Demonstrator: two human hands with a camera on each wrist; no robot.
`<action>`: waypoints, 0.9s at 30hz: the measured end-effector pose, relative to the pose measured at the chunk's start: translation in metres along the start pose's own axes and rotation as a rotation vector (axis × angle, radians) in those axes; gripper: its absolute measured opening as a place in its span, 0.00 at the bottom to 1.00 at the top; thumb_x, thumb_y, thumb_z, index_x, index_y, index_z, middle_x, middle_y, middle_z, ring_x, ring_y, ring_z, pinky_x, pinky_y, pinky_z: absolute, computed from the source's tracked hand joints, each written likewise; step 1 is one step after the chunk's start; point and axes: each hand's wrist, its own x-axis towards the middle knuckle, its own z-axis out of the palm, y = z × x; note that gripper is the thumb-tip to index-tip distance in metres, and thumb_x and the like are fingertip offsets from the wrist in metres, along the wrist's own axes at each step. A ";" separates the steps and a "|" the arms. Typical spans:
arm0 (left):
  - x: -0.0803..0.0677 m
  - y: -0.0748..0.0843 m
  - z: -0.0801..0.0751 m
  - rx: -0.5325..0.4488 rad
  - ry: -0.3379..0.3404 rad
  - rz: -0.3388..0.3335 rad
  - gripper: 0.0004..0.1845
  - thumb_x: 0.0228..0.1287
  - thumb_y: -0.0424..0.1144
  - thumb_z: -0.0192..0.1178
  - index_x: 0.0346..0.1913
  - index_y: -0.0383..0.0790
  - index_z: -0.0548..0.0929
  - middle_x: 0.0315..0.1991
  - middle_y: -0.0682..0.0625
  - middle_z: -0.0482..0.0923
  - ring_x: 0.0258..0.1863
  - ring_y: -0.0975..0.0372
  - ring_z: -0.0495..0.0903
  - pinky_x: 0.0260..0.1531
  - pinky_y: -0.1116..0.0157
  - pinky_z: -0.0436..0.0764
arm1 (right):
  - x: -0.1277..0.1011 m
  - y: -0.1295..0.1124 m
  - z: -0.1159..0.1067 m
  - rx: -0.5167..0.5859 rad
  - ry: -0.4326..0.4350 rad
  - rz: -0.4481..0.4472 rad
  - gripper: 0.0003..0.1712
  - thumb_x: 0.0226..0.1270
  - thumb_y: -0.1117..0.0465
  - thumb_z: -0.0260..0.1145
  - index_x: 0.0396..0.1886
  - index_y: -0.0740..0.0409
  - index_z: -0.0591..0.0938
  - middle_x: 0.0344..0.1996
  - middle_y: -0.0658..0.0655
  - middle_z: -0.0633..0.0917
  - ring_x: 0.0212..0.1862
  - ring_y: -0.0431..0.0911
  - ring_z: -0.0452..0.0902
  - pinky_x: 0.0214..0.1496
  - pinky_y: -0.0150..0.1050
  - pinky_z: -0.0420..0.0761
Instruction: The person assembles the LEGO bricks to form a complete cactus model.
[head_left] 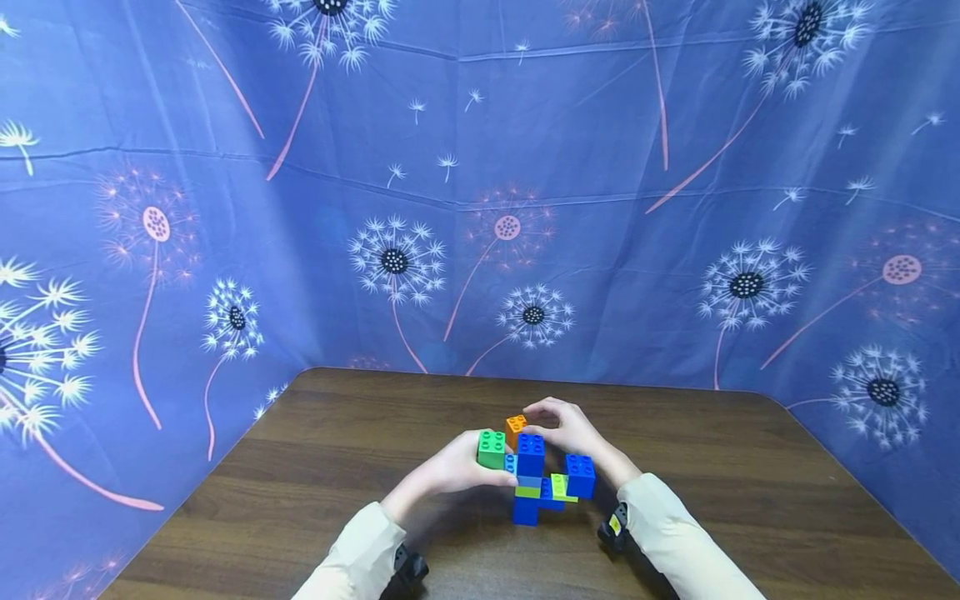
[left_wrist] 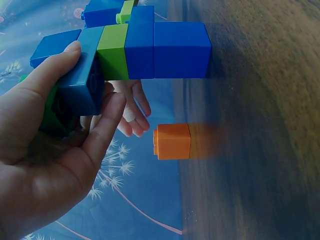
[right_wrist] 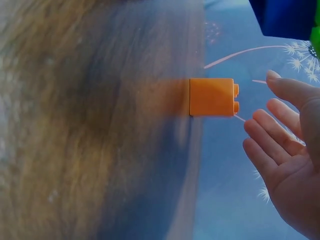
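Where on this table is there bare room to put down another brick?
The brown table lies bare left of the left hand, and again right of the right hand toward the rounded corner. It is crowded at the middle: the block structure, the orange brick and both hands.

Even, fairly bright light fills the head view, with no harsh glare; soft shadows lie on the dark brown wooden tabletop (head_left: 315, 467) beneath the hands. The wide lens bends the blue dandelion-print cloth backdrop (head_left: 637, 250) outward at the edges. Both wrist views are softer: the tabletop's grain smears into blur, while the small orange plastic brick (right_wrist: 212, 97) stays fairly sharp and casts a faint orange reflection on the wood.
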 end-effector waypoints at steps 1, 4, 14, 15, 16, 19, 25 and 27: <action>0.000 0.000 0.000 -0.005 0.000 0.001 0.17 0.53 0.40 0.69 0.43 0.36 0.80 0.30 0.51 0.81 0.26 0.67 0.77 0.32 0.71 0.78 | 0.000 0.000 0.000 -0.004 -0.003 -0.005 0.20 0.59 0.57 0.69 0.48 0.64 0.81 0.43 0.60 0.84 0.47 0.53 0.81 0.50 0.47 0.79; 0.000 0.000 0.001 -0.007 0.003 0.003 0.17 0.52 0.39 0.70 0.44 0.36 0.80 0.31 0.51 0.82 0.27 0.68 0.77 0.32 0.71 0.78 | -0.001 0.000 0.002 0.001 -0.013 -0.010 0.20 0.59 0.57 0.68 0.48 0.64 0.80 0.44 0.61 0.84 0.47 0.54 0.81 0.50 0.48 0.79; -0.001 -0.004 0.004 -0.045 -0.006 -0.009 0.17 0.52 0.42 0.70 0.42 0.38 0.80 0.28 0.54 0.81 0.25 0.68 0.78 0.31 0.70 0.80 | -0.003 0.007 0.006 -0.027 -0.089 0.009 0.21 0.58 0.65 0.67 0.52 0.63 0.79 0.48 0.62 0.83 0.51 0.56 0.79 0.53 0.53 0.76; -0.001 -0.004 0.004 -0.045 -0.006 -0.007 0.16 0.52 0.42 0.70 0.42 0.37 0.80 0.28 0.54 0.81 0.25 0.67 0.78 0.31 0.70 0.80 | -0.003 0.007 0.006 -0.031 -0.094 0.016 0.21 0.57 0.66 0.67 0.52 0.62 0.80 0.48 0.61 0.83 0.51 0.56 0.79 0.54 0.54 0.76; -0.001 -0.004 0.004 -0.039 -0.005 -0.003 0.16 0.52 0.42 0.70 0.42 0.37 0.80 0.28 0.53 0.81 0.25 0.68 0.78 0.31 0.70 0.79 | -0.003 0.006 0.005 -0.036 -0.097 0.021 0.21 0.57 0.67 0.67 0.52 0.61 0.80 0.48 0.61 0.84 0.51 0.56 0.79 0.54 0.54 0.75; 0.000 -0.004 0.003 -0.034 -0.010 0.010 0.17 0.53 0.42 0.70 0.42 0.37 0.80 0.28 0.53 0.81 0.25 0.68 0.77 0.31 0.70 0.79 | -0.004 0.006 0.003 -0.063 -0.100 0.023 0.20 0.57 0.66 0.67 0.51 0.60 0.81 0.47 0.60 0.84 0.51 0.56 0.79 0.54 0.55 0.75; 0.002 -0.006 0.001 0.009 -0.015 0.058 0.20 0.53 0.45 0.69 0.44 0.35 0.80 0.28 0.55 0.80 0.25 0.70 0.76 0.30 0.71 0.79 | -0.003 0.005 -0.001 -0.056 -0.103 0.011 0.18 0.60 0.63 0.67 0.51 0.61 0.81 0.45 0.60 0.85 0.48 0.54 0.80 0.53 0.52 0.77; 0.002 -0.005 0.000 0.016 -0.014 0.061 0.20 0.53 0.45 0.69 0.43 0.35 0.80 0.28 0.55 0.80 0.24 0.70 0.76 0.29 0.71 0.78 | -0.003 0.005 -0.003 -0.050 -0.103 0.015 0.18 0.60 0.62 0.66 0.51 0.62 0.81 0.45 0.60 0.85 0.47 0.53 0.81 0.52 0.51 0.77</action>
